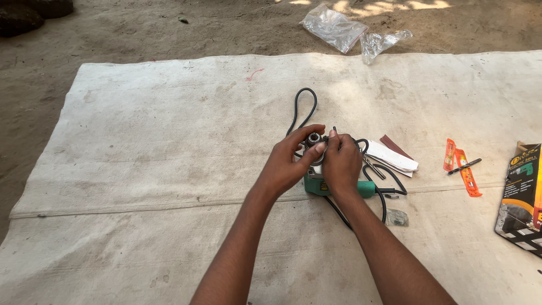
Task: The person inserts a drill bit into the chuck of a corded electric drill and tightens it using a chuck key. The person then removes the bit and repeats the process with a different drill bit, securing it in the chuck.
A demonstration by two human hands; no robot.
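Seen from a head camera, a person is working over a green drill (316,182) lying on a pale cloth (141,169) spread on bare ground, both hands meeting at the drill's front end. The left hand (288,164) is closing its grip around the metal chuck (314,138), thumb and fingers wrapping its sides, while the right hand (341,164) is pinching a thin dark bit (334,131) upright just beside the chuck and covering much of the drill's body. The black cord (302,110) is looping away beyond the drill. To the right of the drill, folded papers (395,158) and orange packets (463,169) are lying well apart, with a printed box (519,197) farther right; clear bags (339,25) are sitting on the dirt beyond the cloth. By the look of it, keeping the chuck steady and the bit held straight along its axis is what this fitting work calls for.
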